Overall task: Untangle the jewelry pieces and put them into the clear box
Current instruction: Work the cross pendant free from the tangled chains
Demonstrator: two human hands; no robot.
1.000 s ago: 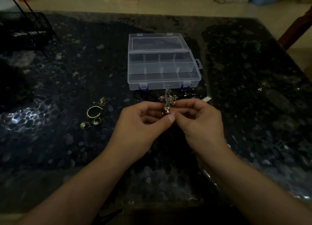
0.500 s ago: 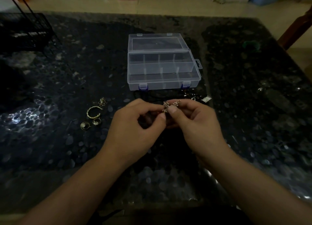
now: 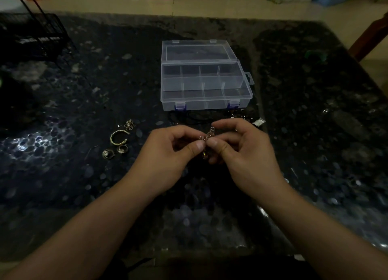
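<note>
Pinching a tangled chain (image 3: 206,137) between thumb tips and forefingers of left hand (image 3: 168,153) and right hand (image 3: 241,151), just above the desk (image 3: 315,132). Lying open beyond the fingers: clear box (image 3: 204,84). Resting left of the hands: gold rings (image 3: 117,143).
</note>
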